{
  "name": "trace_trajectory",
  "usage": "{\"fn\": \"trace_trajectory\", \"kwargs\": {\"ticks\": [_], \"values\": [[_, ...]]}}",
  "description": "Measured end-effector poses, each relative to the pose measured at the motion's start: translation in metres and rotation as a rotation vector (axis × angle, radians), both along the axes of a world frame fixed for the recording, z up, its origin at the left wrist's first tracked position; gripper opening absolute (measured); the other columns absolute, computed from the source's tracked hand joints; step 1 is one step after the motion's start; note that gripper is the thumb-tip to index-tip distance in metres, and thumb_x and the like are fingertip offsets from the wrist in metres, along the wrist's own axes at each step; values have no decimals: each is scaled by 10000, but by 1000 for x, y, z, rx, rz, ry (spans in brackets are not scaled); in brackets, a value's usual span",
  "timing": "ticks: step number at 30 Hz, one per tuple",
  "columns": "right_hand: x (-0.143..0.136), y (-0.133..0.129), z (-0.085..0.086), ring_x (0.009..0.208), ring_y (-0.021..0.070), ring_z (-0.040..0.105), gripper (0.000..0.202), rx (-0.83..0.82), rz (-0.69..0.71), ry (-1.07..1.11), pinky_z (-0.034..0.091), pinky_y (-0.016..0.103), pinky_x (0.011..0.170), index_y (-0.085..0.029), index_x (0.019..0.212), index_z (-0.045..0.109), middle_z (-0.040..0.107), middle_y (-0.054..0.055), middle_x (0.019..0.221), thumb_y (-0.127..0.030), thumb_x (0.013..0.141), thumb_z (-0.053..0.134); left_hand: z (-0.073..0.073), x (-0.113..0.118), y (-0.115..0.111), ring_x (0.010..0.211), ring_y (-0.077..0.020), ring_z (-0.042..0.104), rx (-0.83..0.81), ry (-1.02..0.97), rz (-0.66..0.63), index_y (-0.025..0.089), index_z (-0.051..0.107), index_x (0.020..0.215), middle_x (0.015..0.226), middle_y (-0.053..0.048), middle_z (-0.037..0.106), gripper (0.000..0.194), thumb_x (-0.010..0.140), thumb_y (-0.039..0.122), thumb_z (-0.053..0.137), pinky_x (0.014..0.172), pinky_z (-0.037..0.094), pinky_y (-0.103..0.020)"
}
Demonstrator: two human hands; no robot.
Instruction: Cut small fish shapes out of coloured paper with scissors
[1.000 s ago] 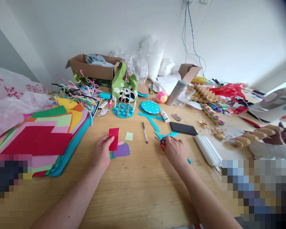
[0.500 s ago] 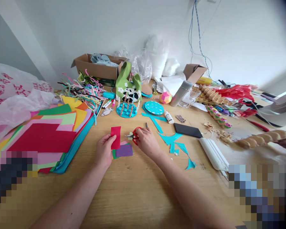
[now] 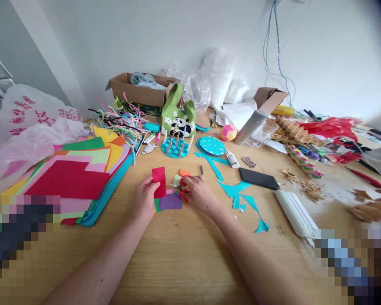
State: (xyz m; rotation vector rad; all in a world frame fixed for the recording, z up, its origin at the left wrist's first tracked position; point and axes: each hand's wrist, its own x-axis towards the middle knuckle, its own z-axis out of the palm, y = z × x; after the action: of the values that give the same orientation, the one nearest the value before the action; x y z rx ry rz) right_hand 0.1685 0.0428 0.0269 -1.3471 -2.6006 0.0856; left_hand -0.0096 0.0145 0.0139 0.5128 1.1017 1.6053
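Upright between the thumb and fingers of my left hand [image 3: 145, 195] is a small red felt rectangle [image 3: 159, 182]. My right hand [image 3: 198, 192] is closed on the orange-handled scissors [image 3: 182, 189], whose blades point left toward the red piece without touching it. On the table below and between the hands lie a purple felt piece [image 3: 171, 201], a green one partly under it, a pale green piece [image 3: 177, 181] and an orange piece [image 3: 185, 172] just beyond the scissors.
Stacked felt sheets [image 3: 66, 180] lie at left. Blue felt scraps [image 3: 233, 187], a black slab [image 3: 258, 178] and a white power strip [image 3: 296, 212] are at right. Behind stand a green panda bag [image 3: 178, 120] and a metal bottle [image 3: 250, 127]. Another person's hand shows at far right.
The view has shifted left, so the table things appear farther right. The scissors have turned and the orange piece is now visible behind them. The co-worker's brown carton strip has left its former place.
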Motion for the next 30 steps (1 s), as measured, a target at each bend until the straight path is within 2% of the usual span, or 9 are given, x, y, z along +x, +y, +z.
{"fn": "trace_trajectory", "kwargs": {"ticks": [5, 11, 14, 17, 20, 25, 28, 30], "values": [[0, 14, 0, 893, 219, 638, 211, -18, -50, -8, 351, 301, 853, -154, 975, 550, 691, 100, 929, -61, 787, 525, -4, -1, 2, 581, -118, 553, -9, 55, 4, 158, 670, 716, 663, 9, 658, 186, 552, 231, 719, 554, 420, -215], [-17, 27, 3, 878, 217, 655, 175, -74, -56, 90, 397, 283, 795, -167, 967, 562, 709, 84, 911, -111, 803, 539, -2, 2, 1, 610, -123, 582, 22, 51, -16, 161, 669, 764, 705, 3, 677, 228, 558, 225, 741, 563, 434, -213], [-16, 29, 7, 877, 202, 656, 134, -83, -146, 308, 427, 285, 773, -183, 953, 542, 710, 82, 967, -132, 835, 506, 0, 1, 1, 600, -122, 591, 20, 59, -15, 165, 664, 785, 715, 4, 679, 240, 566, 219, 744, 539, 428, -206], [-6, 18, 11, 800, 199, 653, 66, -243, -299, 685, 460, 289, 687, -196, 869, 528, 706, 84, 901, -253, 842, 550, 0, 3, -1, 638, -140, 624, 10, 56, -55, 170, 657, 828, 780, -14, 699, 267, 583, 224, 750, 572, 465, -229], [1, -3, 13, 678, 183, 619, 223, -514, -358, 950, 461, 282, 605, -196, 786, 517, 662, 46, 736, -383, 781, 638, -1, 8, -6, 729, -175, 657, 41, 88, -133, 164, 650, 898, 845, -48, 716, 321, 605, 231, 761, 653, 507, -271], [-2, -40, 10, 638, 151, 566, 339, -695, -332, 1105, 446, 273, 608, -199, 743, 504, 607, -1, 684, -425, 668, 746, -3, 18, -16, 850, -208, 671, 88, 208, -262, 158, 634, 984, 955, -97, 718, 335, 674, 236, 736, 768, 524, -319], [-5, -48, 8, 627, 138, 538, 339, -713, -348, 1149, 430, 268, 607, -193, 720, 500, 576, -10, 678, -403, 651, 757, -3, 22, -21, 867, -208, 666, 94, 242, -329, 164, 619, 1019, 976, -94, 713, 348, 698, 252, 724, 782, 523, -329], [-4, -50, 8, 629, 137, 523, 323, -689, -361, 1151, 420, 267, 601, -189, 720, 507, 567, -8, 683, -386, 655, 754, -3, 23, -24, 815, -194, 660, 93, 245, -373, 171, 621, 1011, 931, -74, 712, 339, 706, 277, 723, 735, 525, -314]]}}
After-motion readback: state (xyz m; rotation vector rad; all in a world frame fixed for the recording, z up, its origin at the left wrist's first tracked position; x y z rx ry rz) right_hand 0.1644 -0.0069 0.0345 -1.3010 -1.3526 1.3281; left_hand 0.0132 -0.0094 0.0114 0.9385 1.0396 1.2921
